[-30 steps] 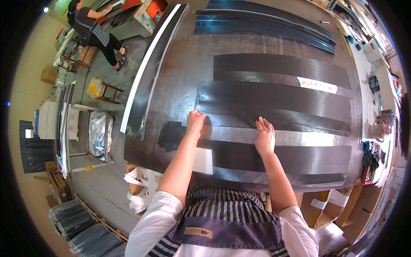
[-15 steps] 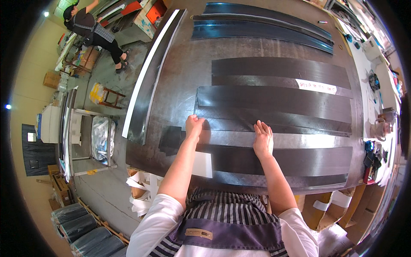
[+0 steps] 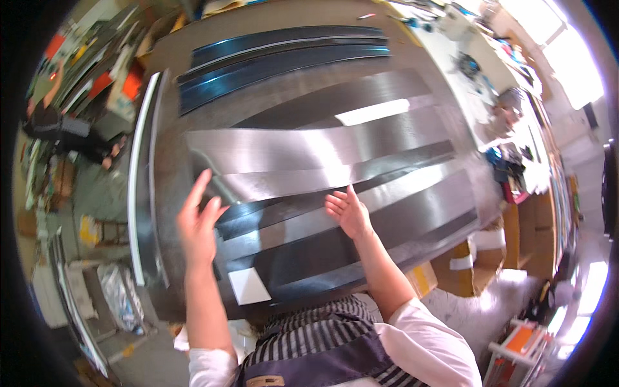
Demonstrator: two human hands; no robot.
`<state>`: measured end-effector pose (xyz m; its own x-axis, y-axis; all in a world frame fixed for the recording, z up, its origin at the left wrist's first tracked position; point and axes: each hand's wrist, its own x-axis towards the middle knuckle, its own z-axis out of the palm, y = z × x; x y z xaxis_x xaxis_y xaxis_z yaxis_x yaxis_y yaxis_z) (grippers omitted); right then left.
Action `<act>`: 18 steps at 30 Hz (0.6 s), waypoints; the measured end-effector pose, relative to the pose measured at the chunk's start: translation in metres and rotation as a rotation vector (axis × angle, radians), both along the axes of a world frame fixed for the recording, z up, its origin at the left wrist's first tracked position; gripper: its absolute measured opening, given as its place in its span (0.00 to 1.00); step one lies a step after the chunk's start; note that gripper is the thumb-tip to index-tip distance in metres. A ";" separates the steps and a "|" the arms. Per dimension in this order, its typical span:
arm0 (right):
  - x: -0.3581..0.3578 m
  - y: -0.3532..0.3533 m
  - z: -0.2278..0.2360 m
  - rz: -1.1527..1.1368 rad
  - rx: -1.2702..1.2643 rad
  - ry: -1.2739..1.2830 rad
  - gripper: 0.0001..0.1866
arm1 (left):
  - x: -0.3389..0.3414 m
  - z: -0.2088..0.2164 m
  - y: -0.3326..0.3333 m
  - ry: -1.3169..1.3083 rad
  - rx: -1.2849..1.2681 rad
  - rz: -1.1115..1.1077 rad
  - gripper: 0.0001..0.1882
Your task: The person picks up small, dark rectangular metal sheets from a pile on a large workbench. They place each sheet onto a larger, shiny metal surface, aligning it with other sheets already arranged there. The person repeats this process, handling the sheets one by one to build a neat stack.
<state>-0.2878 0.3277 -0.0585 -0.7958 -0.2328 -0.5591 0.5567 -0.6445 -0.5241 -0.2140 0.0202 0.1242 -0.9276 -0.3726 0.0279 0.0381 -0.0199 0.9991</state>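
A long dark, glossy flexible strip (image 3: 284,151) lies across the worktable, its left part bowed up and catching the light. By its lower left corner is my left hand (image 3: 196,226), slightly blurred, thumb and fingers spread with nothing between them. My right hand (image 3: 350,213) is at the strip's near edge, fingers stretched out and palm turned inward; whether the fingertips touch the edge I cannot tell. Several more dark strips lie beneath and nearer to me, among them a flat one (image 3: 412,200). A white rectangular piece (image 3: 249,286) rests on the table's near side.
Blue-black profiled strips (image 3: 284,68) lie at the table's far side. A long white strip (image 3: 143,187) runs along the left edge. Open cardboard boxes (image 3: 474,264) stand under the near right edge. Another person (image 3: 71,132) is at the far left, and a stool (image 3: 106,231) stands on the floor.
My view has turned to the right. My left hand has gone from a pinch at the strip's left end to spread fingers. The strip now bows up and shines.
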 end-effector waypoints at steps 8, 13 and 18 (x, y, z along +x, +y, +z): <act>-0.083 0.162 0.026 -0.791 0.086 0.356 0.15 | 0.076 0.036 0.005 0.168 -0.038 0.055 0.23; -0.005 0.163 0.084 -0.798 0.393 0.505 0.26 | 0.135 -0.044 -0.011 -0.119 -0.112 0.139 0.27; 0.123 0.184 0.028 -0.680 0.841 0.278 0.28 | 0.217 -0.112 0.007 -0.335 -0.623 0.083 0.25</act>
